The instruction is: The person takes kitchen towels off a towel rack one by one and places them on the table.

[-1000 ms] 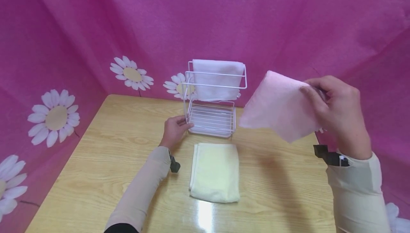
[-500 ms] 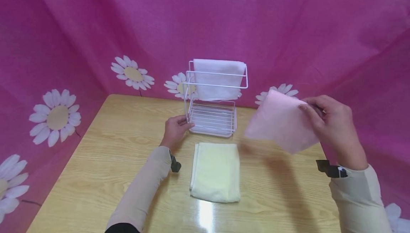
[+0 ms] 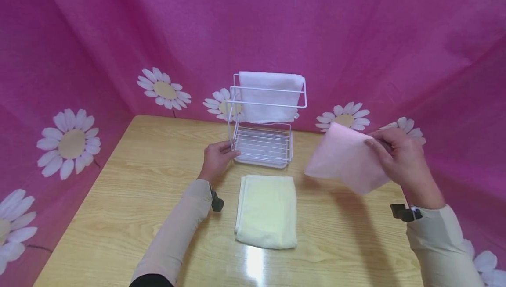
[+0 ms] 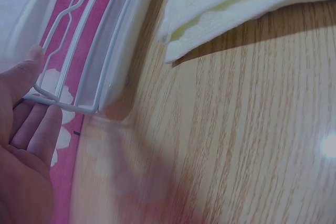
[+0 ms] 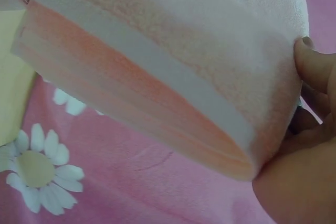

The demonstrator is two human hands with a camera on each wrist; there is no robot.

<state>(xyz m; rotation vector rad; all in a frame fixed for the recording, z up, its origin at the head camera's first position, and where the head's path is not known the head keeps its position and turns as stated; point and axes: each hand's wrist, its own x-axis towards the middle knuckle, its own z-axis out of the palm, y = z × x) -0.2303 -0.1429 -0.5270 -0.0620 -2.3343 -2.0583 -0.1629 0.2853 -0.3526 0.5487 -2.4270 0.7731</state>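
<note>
In the head view, my left hand (image 3: 215, 159) holds the lower left side of a white wire rack (image 3: 262, 147). The left wrist view shows its thumb and fingers around the rack's wire frame (image 4: 65, 106). A folded white towel (image 3: 272, 113) hangs over the rack's rearmost top bar. Off to the right, my right hand (image 3: 407, 164) pinches a folded pink towel (image 3: 348, 157) by one edge, held above the table. Up close in the right wrist view, the towel's folded layers (image 5: 142, 82) hang apart. A folded yellow towel (image 3: 269, 211) lies flat in front of the rack.
The wooden table (image 3: 158, 181) reaches back to a magenta cloth (image 3: 269, 19) printed with daisies, which also covers the sides. The rack stands near the table's back edge. A light glare (image 3: 254, 263) shows on the tabletop in front of the yellow towel.
My right hand has come down and slightly left, lowering the pink towel toward the table. My left hand and the rack have stayed in place.
</note>
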